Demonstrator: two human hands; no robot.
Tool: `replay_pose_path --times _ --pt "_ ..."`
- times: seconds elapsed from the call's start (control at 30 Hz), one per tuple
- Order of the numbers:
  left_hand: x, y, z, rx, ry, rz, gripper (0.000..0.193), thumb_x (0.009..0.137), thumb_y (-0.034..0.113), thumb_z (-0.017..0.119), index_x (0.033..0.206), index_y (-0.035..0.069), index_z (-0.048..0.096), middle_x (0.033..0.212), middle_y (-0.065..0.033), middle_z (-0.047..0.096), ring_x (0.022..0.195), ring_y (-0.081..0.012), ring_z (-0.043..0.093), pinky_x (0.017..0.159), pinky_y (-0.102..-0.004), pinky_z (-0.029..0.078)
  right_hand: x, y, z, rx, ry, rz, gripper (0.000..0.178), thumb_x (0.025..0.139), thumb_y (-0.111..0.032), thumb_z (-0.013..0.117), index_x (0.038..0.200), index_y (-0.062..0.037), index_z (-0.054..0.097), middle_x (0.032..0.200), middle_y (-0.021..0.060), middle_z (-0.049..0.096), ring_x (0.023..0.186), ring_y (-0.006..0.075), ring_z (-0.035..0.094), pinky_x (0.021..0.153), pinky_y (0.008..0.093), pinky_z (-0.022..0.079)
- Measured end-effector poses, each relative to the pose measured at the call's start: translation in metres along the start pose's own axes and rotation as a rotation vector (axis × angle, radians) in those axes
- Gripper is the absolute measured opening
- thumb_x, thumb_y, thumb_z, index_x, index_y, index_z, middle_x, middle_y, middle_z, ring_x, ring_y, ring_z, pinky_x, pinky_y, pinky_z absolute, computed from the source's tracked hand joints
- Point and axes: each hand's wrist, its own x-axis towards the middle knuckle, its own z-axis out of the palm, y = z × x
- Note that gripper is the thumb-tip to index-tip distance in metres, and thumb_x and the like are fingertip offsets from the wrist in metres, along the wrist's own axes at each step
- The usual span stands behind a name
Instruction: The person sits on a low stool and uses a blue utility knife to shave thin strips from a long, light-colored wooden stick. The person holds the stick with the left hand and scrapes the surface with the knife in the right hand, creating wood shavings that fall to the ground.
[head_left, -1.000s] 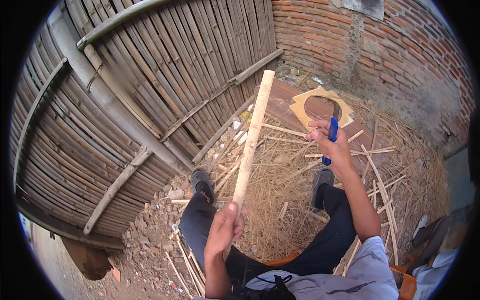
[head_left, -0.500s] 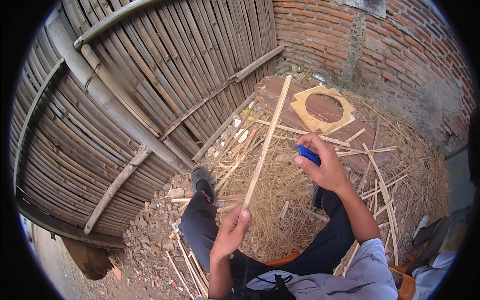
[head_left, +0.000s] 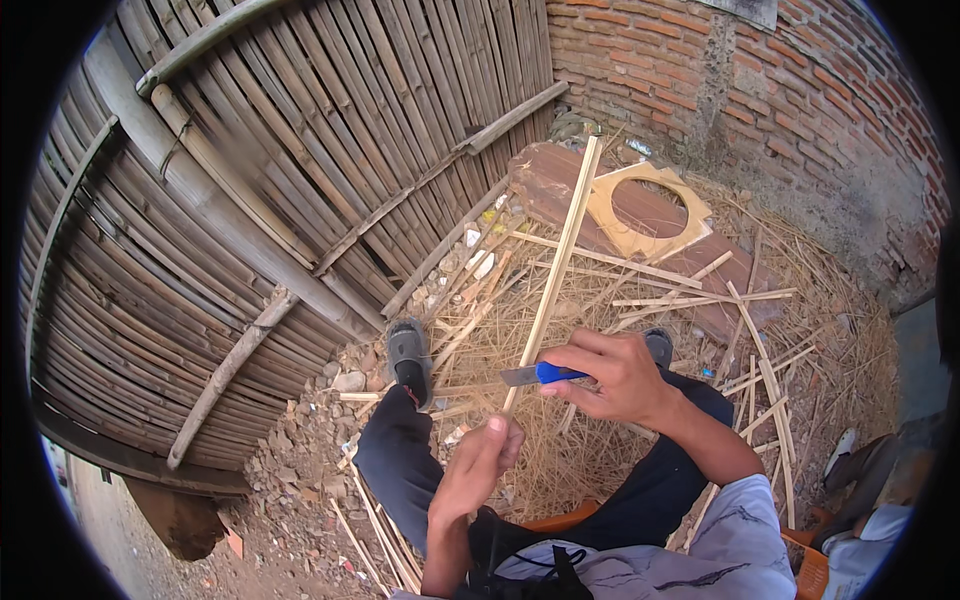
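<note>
My left hand (head_left: 475,465) is closed round the lower end of a long, pale bamboo strip (head_left: 562,262), which slants up and away from me. In my right hand (head_left: 612,375) is a knife with a blue handle (head_left: 556,373). Its short, dark blade (head_left: 519,377) points left and lies at the strip, a little above my left thumb. From this view I cannot tell how deep the edge sits in the strip.
Thin shavings (head_left: 560,460) cover the ground between my legs. Several strips lie at right and lower left. A brown board (head_left: 540,190) carries a flat frame with a round hole (head_left: 607,215). A bamboo fence (head_left: 330,130) and a brick wall (head_left: 640,60) stand around. Someone's leg (head_left: 855,470) shows at right.
My right hand has come down and toward the left, bringing the knife blade from the air to the strip's lower part. The strip's far end has shifted slightly right and up.
</note>
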Motion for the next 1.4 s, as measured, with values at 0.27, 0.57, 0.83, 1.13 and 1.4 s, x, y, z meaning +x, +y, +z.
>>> replay_pose_path --times 0.27,0.57,0.83,1.13,1.4 --pt "0.004 0.003 0.005 0.191 0.104 0.175 0.056 0.120 0.043 0.035 0.094 0.000 0.058 0.068 -0.0072 0.050 0.061 -0.0212 0.049 0.060 -0.0382 0.041 0.000 -0.012 0.007 -0.033 0.031 0.002 0.034 0.096 -0.042 0.079 0.114 -0.0128 0.077 0.080 0.0036 0.063 0.061 0.0235 0.067 0.051 0.0370 0.051" --pt "0.003 0.022 0.026 0.476 0.290 0.290 0.035 0.117 0.030 0.047 0.107 -0.003 0.054 0.064 -0.0258 0.056 0.063 -0.0520 0.060 0.058 -0.0557 0.043 -0.007 -0.016 0.009 -0.052 0.060 -0.036 0.033 0.095 -0.037 0.081 0.110 -0.0073 0.076 0.084 0.0056 0.068 0.060 0.0239 0.070 0.049 0.0360 0.052" --pt "0.000 0.036 0.034 0.562 0.354 0.252 0.031 0.116 0.027 0.049 0.107 -0.002 0.055 0.066 -0.0278 0.060 0.066 -0.0552 0.062 0.058 -0.0591 0.045 -0.007 -0.020 0.005 -0.050 0.072 -0.010 0.033 0.093 -0.037 0.083 0.108 -0.0076 0.077 0.083 0.0051 0.069 0.060 0.0238 0.070 0.048 0.0360 0.052" --pt "0.002 0.026 0.029 0.607 0.372 0.240 0.030 0.116 0.022 0.048 0.103 -0.003 0.058 0.065 -0.0280 0.056 0.063 -0.0544 0.058 0.057 -0.0565 0.041 -0.002 -0.015 0.001 -0.129 0.132 0.015 0.029 0.093 -0.036 0.083 0.105 -0.0100 0.078 0.078 0.0038 0.069 0.059 0.0232 0.070 0.049 0.0356 0.053" --pt "0.001 0.023 0.023 0.640 0.351 0.248 0.029 0.115 0.025 0.051 0.104 -0.001 0.056 0.064 -0.0291 0.059 0.063 -0.0563 0.061 0.058 -0.0604 0.045 -0.003 -0.016 -0.004 -0.221 0.071 0.004 0.027 0.094 -0.035 0.082 0.104 -0.0098 0.078 0.080 0.0053 0.072 0.060 0.0219 0.071 0.051 0.0349 0.053"
